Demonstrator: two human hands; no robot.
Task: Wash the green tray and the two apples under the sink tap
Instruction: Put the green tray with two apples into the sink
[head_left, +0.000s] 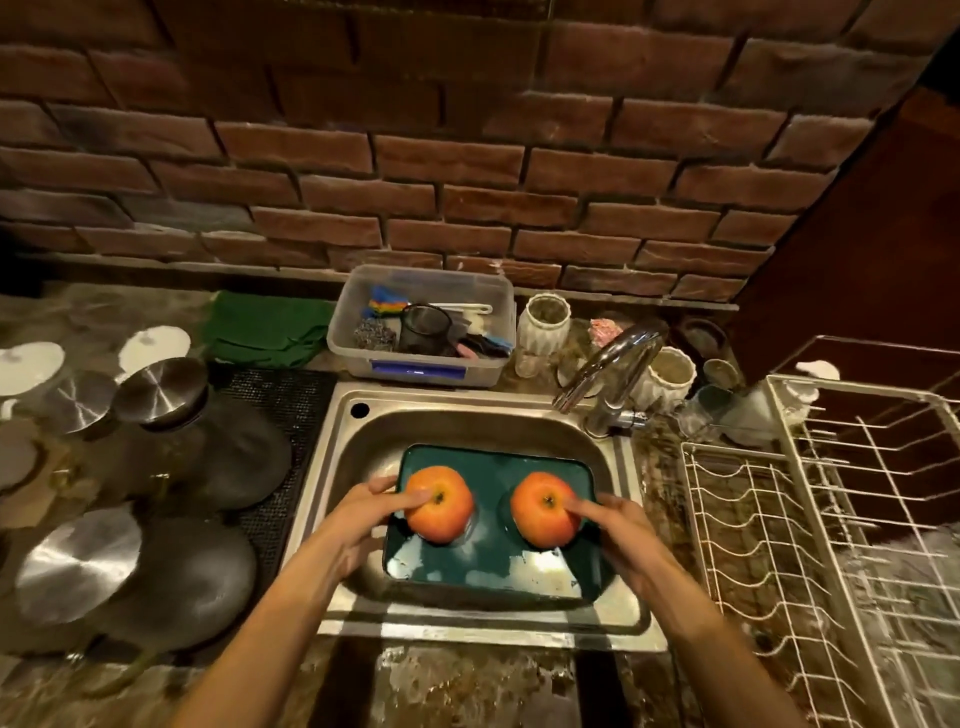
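A dark green tray (493, 566) lies in the steel sink (618, 519), wet and glinting near its front edge. Two orange-red apples stand on it, stems up. My left hand (358, 519) grips the left apple (439, 506), thumb across its top. My right hand (621, 535) grips the right apple (543, 514), a finger near its stem. The tap (608, 364) curves over the sink's back right corner. No water can be seen running from it.
A white wire dish rack (810, 519) stands right of the sink. Behind the sink sit a clear plastic box (421, 325) of cleaning tools, a green cloth (265, 327) and white jars (543, 327). Dark jars with steel lids (78, 566) crowd the counter on the left.
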